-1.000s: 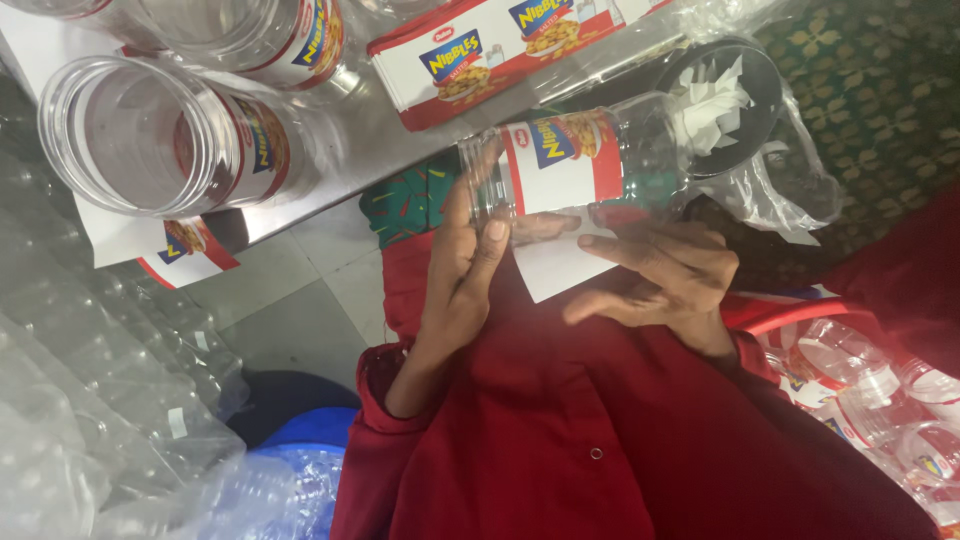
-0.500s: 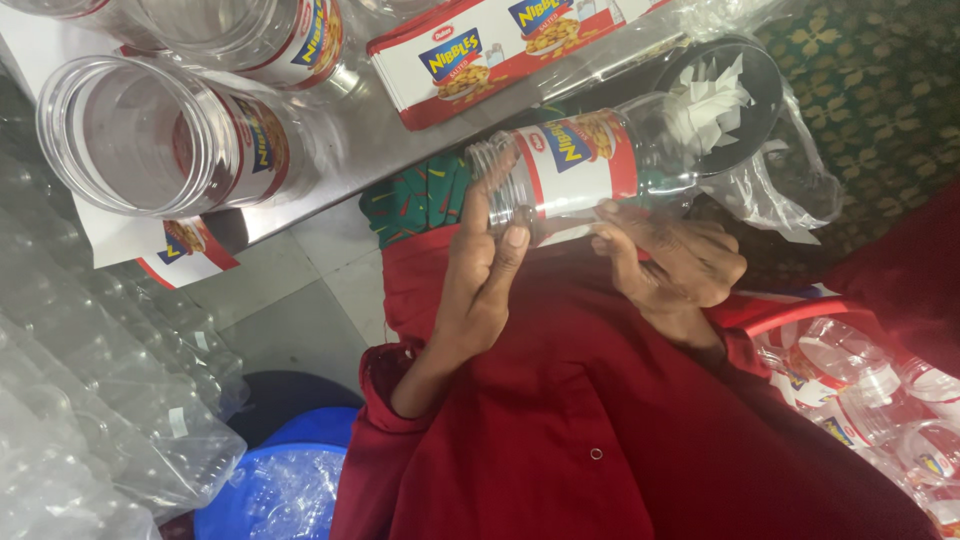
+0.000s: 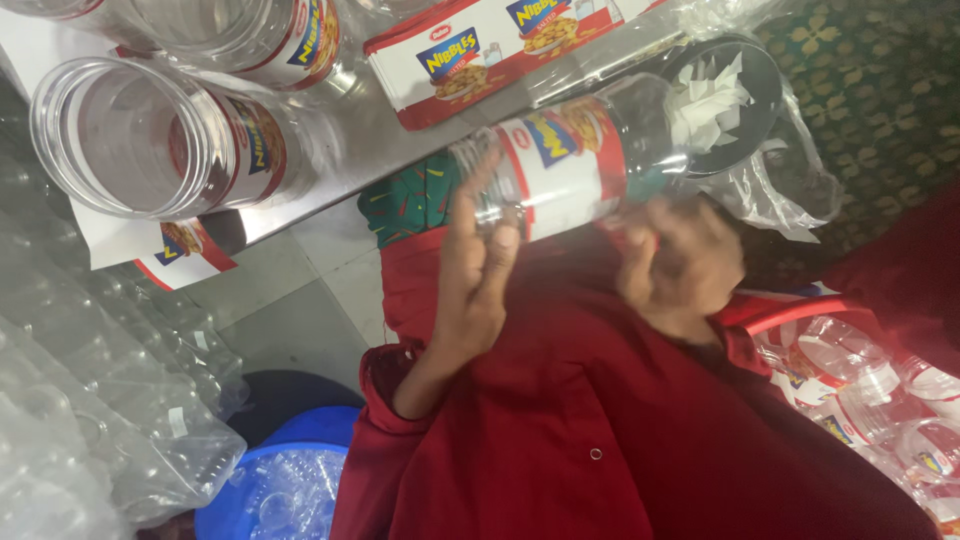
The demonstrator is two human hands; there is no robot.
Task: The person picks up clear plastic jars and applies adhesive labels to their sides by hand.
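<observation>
My left hand point(image 3: 470, 290) lies flat against the open end of a clear jar point(image 3: 590, 160), fingers point(image 3: 495, 240) straight and spread over its ribbed neck; it presses more than clasps. My right hand point(image 3: 675, 265) is blurred under the jar's far half, fingers curled up toward it, and I cannot tell whether it has a real grip or only cups it from below. The jar lies on its side between the two hands, above my red coat point(image 3: 600, 420), with a red and white label point(image 3: 565, 165) wrapped round its middle.

Past the jar's base, touching or just beside it, sits a dark round tub point(image 3: 760, 80) with white paper scraps point(image 3: 710, 100) in it, inside a clear plastic bag point(image 3: 790, 190). Above the jar on the tabletop point(image 3: 400, 150) lies a flat strip of the same red and white labels point(image 3: 500, 55).

Further left, a second jar point(image 3: 150, 140) lies on its side, mouth open toward me, already labelled, and a third point(image 3: 240, 30) lies above it at the top edge. A loose label point(image 3: 180, 250) lies under the second jar. Bags of clear empty jars point(image 3: 90, 400) fill the left side, a blue tub point(image 3: 280, 480) sits low by my sleeve, and more labelled jars point(image 3: 860, 390) pile at my right.
</observation>
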